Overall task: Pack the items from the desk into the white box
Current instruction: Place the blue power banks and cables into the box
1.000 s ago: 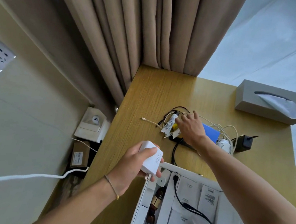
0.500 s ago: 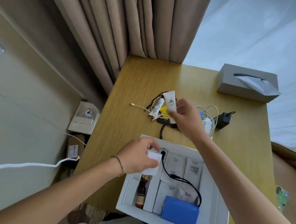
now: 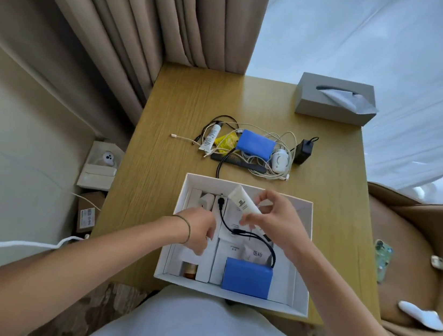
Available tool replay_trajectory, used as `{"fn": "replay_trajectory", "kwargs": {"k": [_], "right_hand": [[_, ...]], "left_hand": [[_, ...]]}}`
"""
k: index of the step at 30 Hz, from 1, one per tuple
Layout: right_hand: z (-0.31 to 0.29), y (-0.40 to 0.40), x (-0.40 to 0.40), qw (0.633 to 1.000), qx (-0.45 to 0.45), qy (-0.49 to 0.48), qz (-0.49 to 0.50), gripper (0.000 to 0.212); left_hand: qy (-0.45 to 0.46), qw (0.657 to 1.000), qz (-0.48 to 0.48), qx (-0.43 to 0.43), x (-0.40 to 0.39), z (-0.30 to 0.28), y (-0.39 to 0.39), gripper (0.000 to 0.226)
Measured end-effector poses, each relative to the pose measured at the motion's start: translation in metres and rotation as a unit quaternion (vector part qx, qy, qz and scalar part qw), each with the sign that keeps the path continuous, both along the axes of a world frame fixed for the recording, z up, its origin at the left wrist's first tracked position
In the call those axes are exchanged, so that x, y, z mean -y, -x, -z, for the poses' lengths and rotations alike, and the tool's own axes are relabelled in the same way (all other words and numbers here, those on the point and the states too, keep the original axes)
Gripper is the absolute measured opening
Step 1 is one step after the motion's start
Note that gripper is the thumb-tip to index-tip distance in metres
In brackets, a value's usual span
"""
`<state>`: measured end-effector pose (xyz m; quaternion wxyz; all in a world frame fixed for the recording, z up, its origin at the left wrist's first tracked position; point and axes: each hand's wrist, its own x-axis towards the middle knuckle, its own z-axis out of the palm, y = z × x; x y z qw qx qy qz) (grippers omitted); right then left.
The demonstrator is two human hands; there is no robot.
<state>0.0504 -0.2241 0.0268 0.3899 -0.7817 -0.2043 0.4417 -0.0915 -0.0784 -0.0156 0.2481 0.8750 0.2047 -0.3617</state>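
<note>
The right hand [image 3: 275, 223] pinches a white tube [image 3: 246, 205] between thumb and fingertips, holding it tilted over the middle of the white box [image 3: 305, 252], probably to find a free slot before letting go. The left hand [image 3: 199, 231] is down inside the box's left side with fingers curled; whether they grasp anything cannot be told. Already in the box: a black cable [image 3: 245, 233], a blue pack [image 3: 247, 277] at its near edge, paper sachets. Beyond the box's far wall on the desk [image 3: 177, 111] wait 1 more tube [image 3: 211, 136], a second blue pack [image 3: 255, 145], tangled white cords [image 3: 285, 145] and a black charger [image 3: 304, 151].
</note>
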Motion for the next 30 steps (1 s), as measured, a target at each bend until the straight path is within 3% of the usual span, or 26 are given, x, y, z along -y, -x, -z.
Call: {"fn": "replay_trajectory", "kwargs": {"k": [2, 8, 16, 22, 27, 30], "right_hand": [[0.007, 0.009, 0.000, 1.000, -0.017, 0.013, -0.007, 0.040], [0.032, 0.033, -0.005, 0.999, 0.009, 0.040, -0.023, 0.010], [0.062, 0.038, -0.010, 0.995, 0.046, 0.074, -0.055, 0.021], [0.080, 0.040, -0.013, 0.974, 0.110, 0.114, -0.161, 0.037], [0.091, 0.044, -0.017, 0.950, 0.121, 0.159, -0.240, 0.023], [0.094, 0.047, -0.016, 0.943, 0.150, 0.178, -0.236, 0.028]], "left_hand": [[-0.016, 1.000, 0.017, -0.009, 0.001, 0.001, -0.001, 0.039], [-0.046, 0.998, 0.048, -0.019, 0.005, 0.009, 0.002, 0.041], [-0.024, 0.997, 0.072, 0.002, 0.008, 0.015, 0.014, 0.042], [-0.087, 0.988, 0.125, 0.003, 0.011, 0.012, 0.019, 0.031], [-0.118, 0.980, 0.163, 0.000, 0.011, 0.013, 0.024, 0.027], [-0.130, 0.976, 0.172, 0.008, 0.012, 0.015, 0.026, 0.034]]}}
